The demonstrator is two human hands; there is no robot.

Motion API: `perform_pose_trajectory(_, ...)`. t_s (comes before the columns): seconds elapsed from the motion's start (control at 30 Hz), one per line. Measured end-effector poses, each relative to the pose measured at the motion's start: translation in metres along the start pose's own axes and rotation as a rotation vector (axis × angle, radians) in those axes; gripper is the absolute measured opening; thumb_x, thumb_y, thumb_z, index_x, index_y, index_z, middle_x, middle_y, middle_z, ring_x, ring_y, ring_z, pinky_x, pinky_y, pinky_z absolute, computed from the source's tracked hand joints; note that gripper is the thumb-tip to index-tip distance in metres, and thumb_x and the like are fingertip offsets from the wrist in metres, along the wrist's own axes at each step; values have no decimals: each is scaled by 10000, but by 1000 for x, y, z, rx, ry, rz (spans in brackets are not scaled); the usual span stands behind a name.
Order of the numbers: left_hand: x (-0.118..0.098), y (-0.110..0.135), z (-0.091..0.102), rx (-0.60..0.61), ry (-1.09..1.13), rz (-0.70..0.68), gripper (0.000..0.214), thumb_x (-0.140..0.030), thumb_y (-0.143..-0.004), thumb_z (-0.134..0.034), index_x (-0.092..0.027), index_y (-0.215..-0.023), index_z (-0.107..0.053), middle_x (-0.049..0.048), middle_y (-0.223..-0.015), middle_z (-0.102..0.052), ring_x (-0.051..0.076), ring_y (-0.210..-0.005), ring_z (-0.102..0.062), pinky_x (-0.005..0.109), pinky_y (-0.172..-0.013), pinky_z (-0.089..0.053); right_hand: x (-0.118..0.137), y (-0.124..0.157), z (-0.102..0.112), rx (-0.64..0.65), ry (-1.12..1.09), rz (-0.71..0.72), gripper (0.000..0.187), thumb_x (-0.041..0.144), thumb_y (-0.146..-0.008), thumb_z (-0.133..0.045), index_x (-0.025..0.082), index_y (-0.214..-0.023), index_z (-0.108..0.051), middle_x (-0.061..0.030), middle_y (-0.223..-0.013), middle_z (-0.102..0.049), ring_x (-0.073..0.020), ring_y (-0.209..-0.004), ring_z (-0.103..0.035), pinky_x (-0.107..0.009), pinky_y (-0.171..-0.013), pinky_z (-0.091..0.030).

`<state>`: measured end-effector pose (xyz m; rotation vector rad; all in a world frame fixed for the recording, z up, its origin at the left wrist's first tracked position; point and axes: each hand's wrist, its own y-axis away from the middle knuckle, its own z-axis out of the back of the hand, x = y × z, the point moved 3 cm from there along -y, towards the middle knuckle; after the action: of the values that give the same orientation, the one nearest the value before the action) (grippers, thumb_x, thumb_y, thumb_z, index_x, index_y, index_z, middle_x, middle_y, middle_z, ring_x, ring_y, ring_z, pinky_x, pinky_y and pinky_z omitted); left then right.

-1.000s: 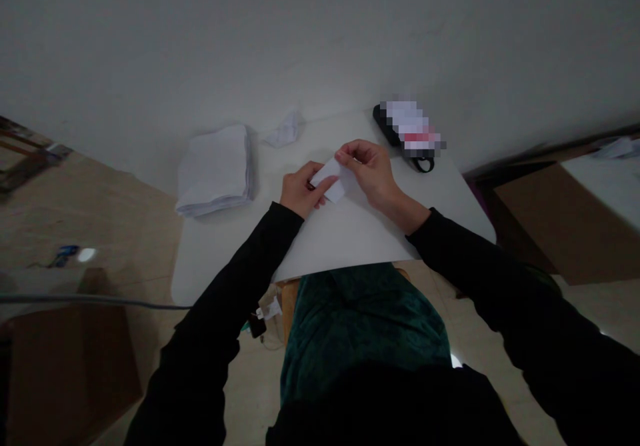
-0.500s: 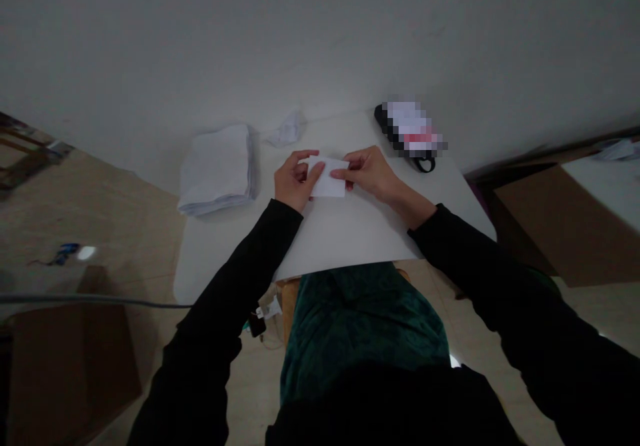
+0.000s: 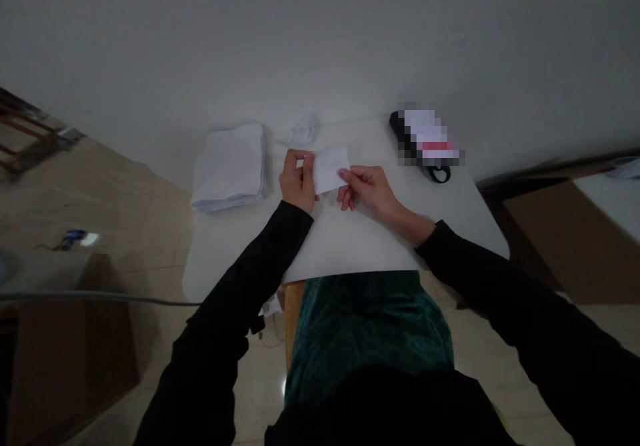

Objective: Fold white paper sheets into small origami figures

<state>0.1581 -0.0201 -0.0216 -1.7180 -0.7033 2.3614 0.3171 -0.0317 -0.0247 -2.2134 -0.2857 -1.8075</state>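
Note:
Between my two hands is a small white piece of paper (image 3: 331, 168), roughly square, held above the white table (image 3: 350, 239). My left hand (image 3: 299, 181) pinches its left edge, with the thumb on the near face. The thumb and forefinger of my right hand (image 3: 371, 191) grip its lower right corner, and the other fingers curl beneath. Left of my hands lies a stack of white paper sheets (image 3: 230, 163). A crumpled piece of white paper (image 3: 303, 130) rests behind my left hand.
At the table's back right lies a dark object with a strap loop (image 3: 440, 174), its top blurred out. The wall (image 3: 320, 46) rises behind the table. Cardboard boxes stand at left (image 3: 75, 359) and right (image 3: 565, 239). A grey cable (image 3: 100, 297) runs in from the left.
The paper has turned and tilted between my hands, showing more of its face. My right hand has shifted down to its lower corner. The whole view has moved slightly.

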Motion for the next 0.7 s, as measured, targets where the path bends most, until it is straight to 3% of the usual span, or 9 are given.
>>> perform_pose_trajectory(0.17,6,-3,-9,110,131,-27,437,-656,-888,-536,-220,-888,-502,-77,-584,-503,57,-420,-494,170,-391,-426,3,-3,17,-158,207,140,468,629,-820,-660,177,-698,-638,13,-542,-642,-72,-399,-532,-210,-392,-407)
perform_pose_trajectory(0.33,7,-3,-16,207,240,95,490,-547,-669,-813,-196,-876,-540,-53,-670,-612,79,-498,-573,200,-437,-518,1,-7,23,-138,122,125,400,567,-781,-726,171,-747,-682,17,-513,-642,-107,-404,-568,-239,-414,-464)
perform_pose_trajectory(0.43,7,-4,-18,219,257,172,502,-472,-591,-873,-177,-883,-592,-39,-697,-647,93,-534,-602,219,-464,-543,-2,-8,25,-159,90,107,364,524,-747,-769,167,-799,-715,0,-575,-686,-124,-452,-616,-249,-438,-509)
perform_pose_trajectory(0.57,8,-8,-16,222,272,235,452,-434,-573,-885,-166,-841,-638,-46,-650,-643,80,-474,-570,204,-416,-493,-6,-10,25,-121,83,56,376,489,-695,-822,153,-834,-727,-33,-638,-722,-152,-511,-668,-269,-484,-562)
perform_pose_trajectory(0.7,8,-8,-12,273,260,284,324,-402,-698,-825,-153,-842,-676,-53,-486,-593,70,-326,-470,197,-321,-362,-6,-9,24,-110,79,14,377,523,-763,-761,149,-761,-716,-34,-581,-699,-141,-451,-637,-259,-440,-538)
